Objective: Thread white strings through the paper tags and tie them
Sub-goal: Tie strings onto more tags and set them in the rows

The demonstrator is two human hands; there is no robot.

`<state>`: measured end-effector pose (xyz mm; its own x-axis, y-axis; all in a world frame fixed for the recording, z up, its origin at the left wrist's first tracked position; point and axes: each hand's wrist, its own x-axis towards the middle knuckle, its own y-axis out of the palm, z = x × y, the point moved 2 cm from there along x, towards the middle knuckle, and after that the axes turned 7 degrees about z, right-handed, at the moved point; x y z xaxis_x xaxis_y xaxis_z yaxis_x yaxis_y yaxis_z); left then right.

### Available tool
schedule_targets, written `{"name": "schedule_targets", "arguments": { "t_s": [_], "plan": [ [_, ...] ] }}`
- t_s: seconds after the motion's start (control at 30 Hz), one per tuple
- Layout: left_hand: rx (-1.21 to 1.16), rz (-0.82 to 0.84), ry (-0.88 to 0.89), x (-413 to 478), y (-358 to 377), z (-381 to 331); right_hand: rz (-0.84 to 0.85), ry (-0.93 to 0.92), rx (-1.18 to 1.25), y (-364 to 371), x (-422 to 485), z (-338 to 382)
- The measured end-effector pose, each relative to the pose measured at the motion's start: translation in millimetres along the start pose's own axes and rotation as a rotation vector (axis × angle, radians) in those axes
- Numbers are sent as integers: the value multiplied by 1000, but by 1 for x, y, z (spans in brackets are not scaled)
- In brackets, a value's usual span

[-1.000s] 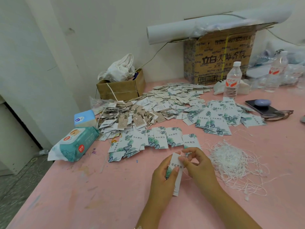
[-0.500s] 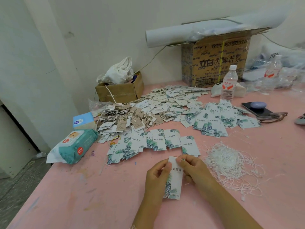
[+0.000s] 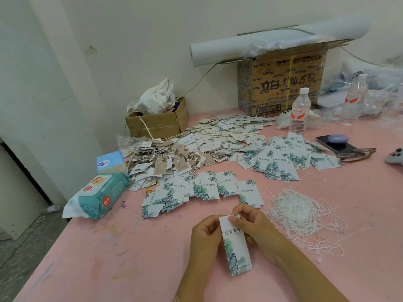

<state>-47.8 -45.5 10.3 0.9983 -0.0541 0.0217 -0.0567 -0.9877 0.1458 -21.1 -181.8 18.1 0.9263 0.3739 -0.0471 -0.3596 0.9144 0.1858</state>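
Both hands sit at 6 o'clock on the pink table (image 3: 109, 269). The left hand (image 3: 205, 238) grips the left edge of one paper tag (image 3: 236, 247), fingers curled. The right hand (image 3: 253, 225) pinches the tag's top end. The tag is tilted, leaf print facing up. A heap of white strings (image 3: 298, 212) lies at 2 o'clock from the hands, and a row of loose tags (image 3: 209, 188) at 12 o'clock.

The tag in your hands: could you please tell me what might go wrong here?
The left hand and right hand pinch the tag at its top edge; the paper might crease or tear there. The string pile beside it looks tangled, so pulling one string could drag others out.
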Motion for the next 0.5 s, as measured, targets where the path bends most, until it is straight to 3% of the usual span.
{"name": "schedule_targets", "arguments": {
  "t_s": [0.17, 0.3, 0.37, 0.5],
  "plan": [
    [-53, -145, -3, 3, -5, 3, -130, -39, 156, -5, 5, -2],
    [-415, -298, -31, 8, -16, 1, -246, -53, 390, -15, 7, -3],
    [-547, -279, 4, 9, -19, 0, -247, -72, 505, -15, 8, -3],
    [-573, -259, 25, 8, -19, -2, -217, -94, 639, -16, 10, -5]
  ]
}}
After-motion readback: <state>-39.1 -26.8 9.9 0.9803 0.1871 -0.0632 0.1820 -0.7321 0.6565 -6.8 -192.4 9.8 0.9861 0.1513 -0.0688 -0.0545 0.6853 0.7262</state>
